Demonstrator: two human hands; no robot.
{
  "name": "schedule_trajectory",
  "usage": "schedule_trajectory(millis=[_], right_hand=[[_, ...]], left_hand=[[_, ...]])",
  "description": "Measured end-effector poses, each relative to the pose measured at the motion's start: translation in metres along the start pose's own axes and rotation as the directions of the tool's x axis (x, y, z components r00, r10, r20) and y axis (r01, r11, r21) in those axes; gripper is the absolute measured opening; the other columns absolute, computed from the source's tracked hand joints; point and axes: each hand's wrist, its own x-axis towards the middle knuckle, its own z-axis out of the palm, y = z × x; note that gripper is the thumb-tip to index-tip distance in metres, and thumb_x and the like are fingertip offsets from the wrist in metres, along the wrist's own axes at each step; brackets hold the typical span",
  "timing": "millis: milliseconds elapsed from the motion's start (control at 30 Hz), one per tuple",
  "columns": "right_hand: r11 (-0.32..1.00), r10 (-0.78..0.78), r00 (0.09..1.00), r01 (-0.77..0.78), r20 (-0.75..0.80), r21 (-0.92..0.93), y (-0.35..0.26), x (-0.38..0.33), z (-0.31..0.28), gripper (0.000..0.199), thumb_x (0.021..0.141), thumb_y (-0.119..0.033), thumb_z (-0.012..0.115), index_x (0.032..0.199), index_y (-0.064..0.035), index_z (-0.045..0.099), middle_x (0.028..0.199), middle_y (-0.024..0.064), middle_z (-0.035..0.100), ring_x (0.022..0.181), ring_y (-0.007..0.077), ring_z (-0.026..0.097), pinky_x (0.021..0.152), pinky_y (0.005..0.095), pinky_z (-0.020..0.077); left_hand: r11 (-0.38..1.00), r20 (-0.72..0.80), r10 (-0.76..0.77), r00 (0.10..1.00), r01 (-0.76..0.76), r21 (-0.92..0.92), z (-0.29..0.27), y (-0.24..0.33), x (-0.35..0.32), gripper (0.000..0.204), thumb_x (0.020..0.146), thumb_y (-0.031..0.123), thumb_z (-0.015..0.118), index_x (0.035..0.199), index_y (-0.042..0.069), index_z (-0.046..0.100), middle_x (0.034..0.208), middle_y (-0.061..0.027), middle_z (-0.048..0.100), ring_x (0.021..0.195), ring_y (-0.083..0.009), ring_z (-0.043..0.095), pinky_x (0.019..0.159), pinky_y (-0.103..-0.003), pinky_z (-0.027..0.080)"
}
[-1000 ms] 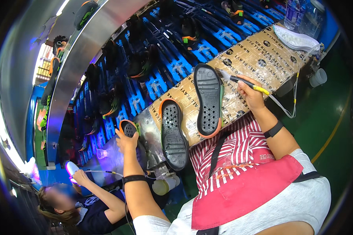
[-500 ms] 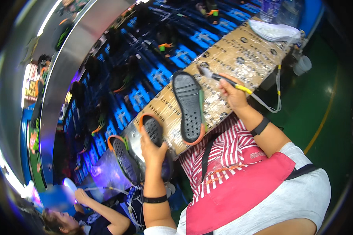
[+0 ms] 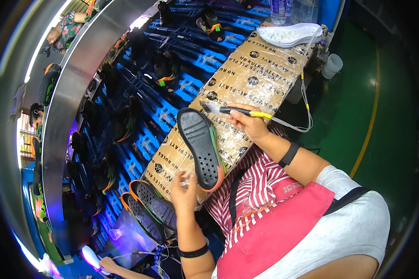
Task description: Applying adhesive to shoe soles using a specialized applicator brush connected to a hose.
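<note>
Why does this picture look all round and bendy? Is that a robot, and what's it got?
No robot here! Those are a person's own two bare hands. The camera sits on the person's head and looks down, and its very wide lens makes straight edges bend.

The right hand holds a brush with a black and yellow handle. The left hand holds nothing; its fingers are near the orange end of a black shoe sole.

That sole lies on a sheet of brown cardboard. A white shoe sole lies at the far end. Two more dark soles with orange rims rest side by side at the lower left.
</note>
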Motion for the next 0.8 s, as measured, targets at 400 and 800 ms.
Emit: schedule_trajectory(millis=[400,800], right_hand=[[0.959,0.076,0.96,0.004,0.271,-0.283,-0.029,-0.041,0.039,0.026,0.077,-0.008,0.062,0.101,0.0007,0.062,0.08,0.0098,0.064,0.064,0.0071,0.055,0.057,0.0185,0.0439],[0.956,0.184,0.918,-0.084,0.351,-0.281,-0.041,-0.063,0.048,0.027,0.074,-0.003,0.061,0.099,0.0056,0.061,0.077,0.0113,0.064,0.062,0.0094,0.058,0.057,0.0193,0.0456]], left_hand=[[0.951,0.078,-0.067,0.995,0.088,-0.298,0.024,-0.016,-0.015,0.018,0.078,0.009,0.06,0.089,0.001,0.049,0.071,-0.0094,0.06,0.063,-0.0152,0.059,0.059,-0.026,0.044],[-0.317,0.62,0.127,0.774,0.624,-0.715,0.019,0.003,-0.062,0.06,0.086,0.05,0.027,0.125,0.006,0.041,0.122,-0.0181,0.047,0.113,-0.0374,0.045,0.092,-0.05,0.037]])
